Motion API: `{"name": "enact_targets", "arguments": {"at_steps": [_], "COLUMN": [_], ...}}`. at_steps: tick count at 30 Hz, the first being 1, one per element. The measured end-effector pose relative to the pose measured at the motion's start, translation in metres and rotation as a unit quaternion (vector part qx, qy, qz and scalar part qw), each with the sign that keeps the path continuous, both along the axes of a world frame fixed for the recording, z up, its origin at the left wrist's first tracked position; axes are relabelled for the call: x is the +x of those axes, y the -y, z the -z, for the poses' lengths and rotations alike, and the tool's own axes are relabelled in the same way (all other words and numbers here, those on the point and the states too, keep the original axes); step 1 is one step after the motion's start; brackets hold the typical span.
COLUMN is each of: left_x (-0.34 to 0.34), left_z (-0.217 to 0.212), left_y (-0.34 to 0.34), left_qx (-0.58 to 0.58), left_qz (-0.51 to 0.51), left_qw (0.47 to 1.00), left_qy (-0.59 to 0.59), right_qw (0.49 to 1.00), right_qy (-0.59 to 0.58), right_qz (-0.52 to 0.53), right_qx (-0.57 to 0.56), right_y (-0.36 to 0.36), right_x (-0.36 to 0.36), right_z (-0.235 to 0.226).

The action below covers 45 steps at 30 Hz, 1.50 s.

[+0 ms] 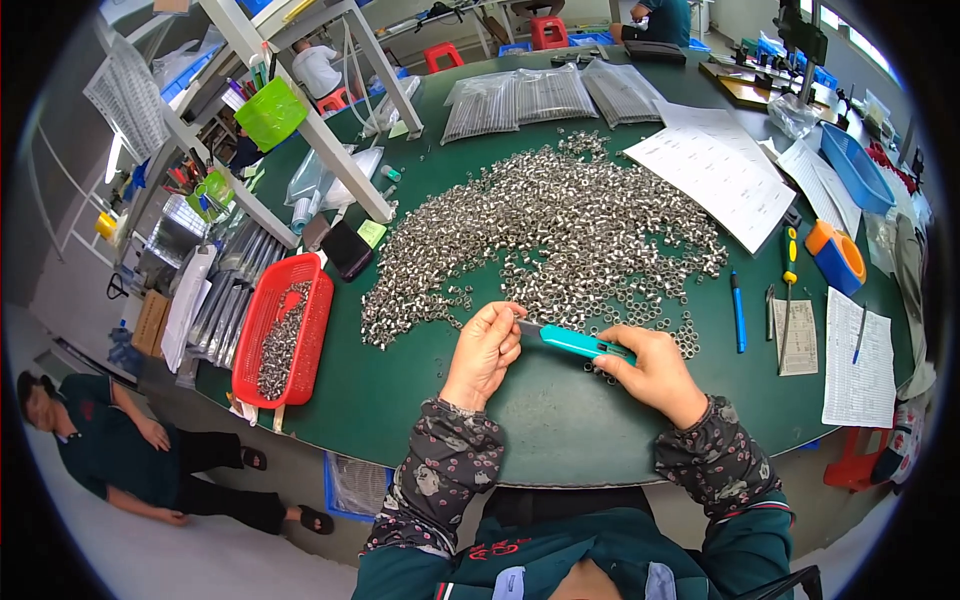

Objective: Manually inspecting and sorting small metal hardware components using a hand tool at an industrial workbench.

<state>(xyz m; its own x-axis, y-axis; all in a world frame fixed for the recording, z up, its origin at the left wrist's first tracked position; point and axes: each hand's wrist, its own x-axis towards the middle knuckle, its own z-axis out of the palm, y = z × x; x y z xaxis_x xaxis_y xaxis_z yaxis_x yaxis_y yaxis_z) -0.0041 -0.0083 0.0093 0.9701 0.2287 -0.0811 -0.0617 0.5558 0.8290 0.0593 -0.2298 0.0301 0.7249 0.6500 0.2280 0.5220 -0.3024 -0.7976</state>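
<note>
Gripping a teal utility knife (577,343) by its body, the right hand (655,372) closes its fingers around it above the green table (560,420), while the left hand (485,350) pinches the blade end, near the heap of small metal rings (550,230).

Green table (560,420), heap of metal rings (560,230), red basket (283,330), papers (715,170)

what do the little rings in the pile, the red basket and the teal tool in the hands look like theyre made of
Pile of small silvery rings: likely metal, bright and reflective.
Red mesh basket: probably moulded plastic, going by the uniform colour and open grid walls.
Teal bar-shaped tool, held between left hand and right hand: seemingly smooth plastic; the tip is too small to tell.
</note>
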Motion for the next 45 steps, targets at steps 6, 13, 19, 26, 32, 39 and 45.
{"name": "enact_targets", "arguments": {"at_steps": [6, 13, 19, 26, 32, 39, 45], "left_x": [-0.001, 0.001, 0.002, 0.000, 0.001, 0.001, 0.001], "left_z": [0.005, 0.000, 0.001, 0.002, 0.002, 0.003, 0.005], "left_y": [-0.001, -0.001, 0.000, -0.002, -0.004, -0.004, -0.005], "left_qx": [-0.033, -0.020, -0.009, -0.046, -0.059, -0.074, -0.096], "left_qz": [-0.021, -0.026, -0.024, 0.001, 0.000, 0.002, 0.018], "left_qw": [0.999, 0.999, 1.000, 0.999, 0.998, 0.997, 0.995], "left_qy": [-0.035, 0.005, -0.007, 0.015, 0.011, 0.012, 0.004], "right_qw": [0.972, 0.969, 0.968, 0.972, 0.974, 0.981, 0.988], "right_qy": [0.228, 0.231, 0.235, 0.222, 0.214, 0.177, 0.144], "right_qz": [0.059, 0.064, 0.068, 0.063, 0.069, 0.069, 0.048], "right_qx": [0.001, 0.051, 0.048, 0.040, 0.035, 0.023, -0.006], "right_y": [-0.002, -0.003, 0.000, -0.001, -0.001, -0.002, -0.001], "right_x": [-0.009, -0.007, -0.005, -0.005, -0.005, -0.005, -0.007], "right_z": [-0.006, -0.004, -0.005, -0.004, -0.002, 0.001, -0.003]}}
